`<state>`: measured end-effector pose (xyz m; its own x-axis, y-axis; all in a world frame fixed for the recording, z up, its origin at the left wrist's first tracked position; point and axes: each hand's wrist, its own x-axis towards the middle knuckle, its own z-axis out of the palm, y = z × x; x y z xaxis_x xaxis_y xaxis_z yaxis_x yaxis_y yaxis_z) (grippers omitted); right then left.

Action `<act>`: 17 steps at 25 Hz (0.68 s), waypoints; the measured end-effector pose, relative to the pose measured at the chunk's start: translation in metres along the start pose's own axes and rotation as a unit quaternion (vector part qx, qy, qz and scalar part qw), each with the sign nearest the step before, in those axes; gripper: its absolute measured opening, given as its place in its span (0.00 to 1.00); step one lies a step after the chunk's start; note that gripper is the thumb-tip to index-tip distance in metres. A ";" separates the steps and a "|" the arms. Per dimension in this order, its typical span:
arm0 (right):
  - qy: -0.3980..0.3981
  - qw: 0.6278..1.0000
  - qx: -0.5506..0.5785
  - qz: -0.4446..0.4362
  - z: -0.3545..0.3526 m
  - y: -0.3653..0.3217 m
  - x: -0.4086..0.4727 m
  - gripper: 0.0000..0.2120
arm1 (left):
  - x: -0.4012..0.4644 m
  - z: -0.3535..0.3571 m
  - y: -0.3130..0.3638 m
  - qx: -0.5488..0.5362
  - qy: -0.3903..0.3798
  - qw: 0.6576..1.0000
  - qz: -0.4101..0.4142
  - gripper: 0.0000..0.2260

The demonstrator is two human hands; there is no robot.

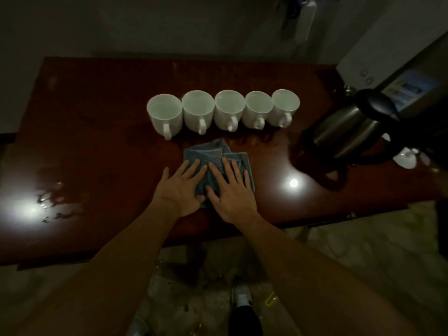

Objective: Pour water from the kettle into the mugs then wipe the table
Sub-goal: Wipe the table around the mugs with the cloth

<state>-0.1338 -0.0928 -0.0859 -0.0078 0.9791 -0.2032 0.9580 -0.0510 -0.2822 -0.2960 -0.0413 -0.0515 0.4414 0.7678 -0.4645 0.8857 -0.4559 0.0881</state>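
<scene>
Several white mugs (pixel 229 110) stand in a row across the middle of the dark red-brown table (pixel 97 132), handles toward me, with water inside. A folded blue-grey cloth (pixel 214 154) lies just in front of them. My left hand (pixel 181 187) and my right hand (pixel 231 190) both rest flat on the cloth, side by side, fingers spread and pointing at the mugs. The steel kettle (pixel 351 132) with its black lid and handle stands at the right of the table, apart from both hands.
Water drops and a smear glisten on the table's left front (pixel 51 202). A small white object (pixel 406 157) sits behind the kettle. A tall appliance with a blue label (pixel 409 88) rises at the far right. The table's near edge runs below my wrists, with tiled floor beneath.
</scene>
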 end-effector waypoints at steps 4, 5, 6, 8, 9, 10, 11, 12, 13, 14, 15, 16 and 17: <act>0.012 0.999 0.000 0.041 -0.016 0.055 -0.007 0.32 | 0.031 -0.010 0.053 0.014 0.003 0.999 0.035 0.35; 0.017 0.999 -0.001 0.049 -0.019 0.067 -0.009 0.32 | 0.038 -0.011 0.065 0.017 0.000 0.999 0.040 0.35; 0.020 0.998 -0.002 0.057 -0.022 0.078 -0.011 0.32 | 0.045 -0.013 0.075 0.019 -0.002 0.999 0.044 0.35; 0.023 0.997 -0.001 0.070 -0.026 0.097 -0.011 0.31 | 0.057 -0.017 0.093 0.027 -0.007 0.998 0.053 0.35; 0.025 0.997 -0.001 0.073 -0.027 0.103 -0.010 0.31 | 0.060 -0.018 0.099 0.032 -0.008 0.998 0.057 0.35; 0.030 0.997 -0.002 0.073 -0.028 0.109 -0.010 0.31 | 0.064 -0.020 0.104 0.036 -0.009 0.998 0.059 0.35; 0.034 0.997 -0.003 0.073 -0.029 0.115 -0.010 0.31 | 0.068 -0.020 0.109 0.037 -0.009 0.997 0.061 0.34; 0.035 0.997 -0.004 0.073 -0.030 0.121 -0.010 0.31 | 0.071 -0.021 0.114 0.036 -0.010 0.997 0.063 0.34; 0.035 0.997 -0.006 0.074 -0.032 0.130 -0.010 0.32 | 0.075 -0.023 0.120 0.035 -0.012 0.997 0.065 0.34; 0.034 0.996 -0.007 0.076 -0.034 0.138 -0.011 0.32 | 0.078 -0.024 0.127 0.036 -0.014 0.997 0.069 0.34; 0.035 0.996 -0.007 0.079 -0.036 0.147 -0.011 0.32 | 0.081 -0.026 0.135 0.037 -0.015 0.997 0.072 0.34; 0.037 0.996 -0.008 0.084 -0.038 0.154 -0.012 0.32 | 0.085 -0.027 0.142 0.038 -0.015 0.996 0.076 0.34; 0.041 0.995 -0.009 0.088 -0.039 0.163 -0.012 0.32 | 0.090 -0.028 0.150 0.039 -0.015 0.996 0.080 0.34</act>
<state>0.0336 -0.1051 -0.0930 0.1834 0.9681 -0.1706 0.9476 -0.2203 -0.2314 -0.1197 -0.0280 -0.0550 0.5706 0.6696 -0.4755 0.7899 -0.6058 0.0949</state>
